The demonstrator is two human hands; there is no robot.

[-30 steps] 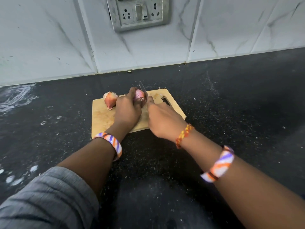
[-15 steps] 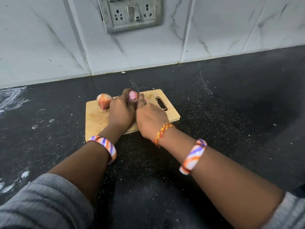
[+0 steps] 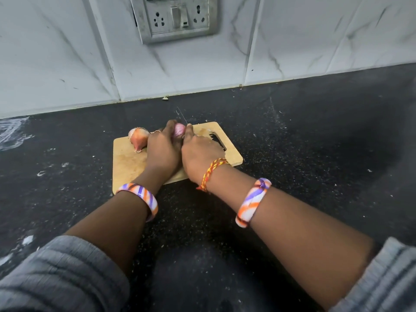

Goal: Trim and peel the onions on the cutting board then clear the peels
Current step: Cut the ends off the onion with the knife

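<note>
A wooden cutting board (image 3: 130,163) is laid on a black speckled worktop (image 3: 315,154), with both hands brought together over its far half. A purple-skinned onion (image 3: 179,129) is gripped by the left hand (image 3: 162,152), whose fingers are curled over its near and left sides. The onion is met on its right side by the right hand (image 3: 201,155), which is closed around a knife handle that is hidden beneath it; only the thin knife blade (image 3: 182,115) is seen, projecting away from the hands past the onion toward the wall. A second onion (image 3: 137,138), still in its pale brown skin, is left lying on the board just to the left of the left hand, touching or nearly touching it. A striped bangle is worn on each forearm, and a braided thread on the right wrist. Beyond the hands, a switch-and-socket plate (image 3: 174,16) is mounted on the marbled wall tiles.
</note>
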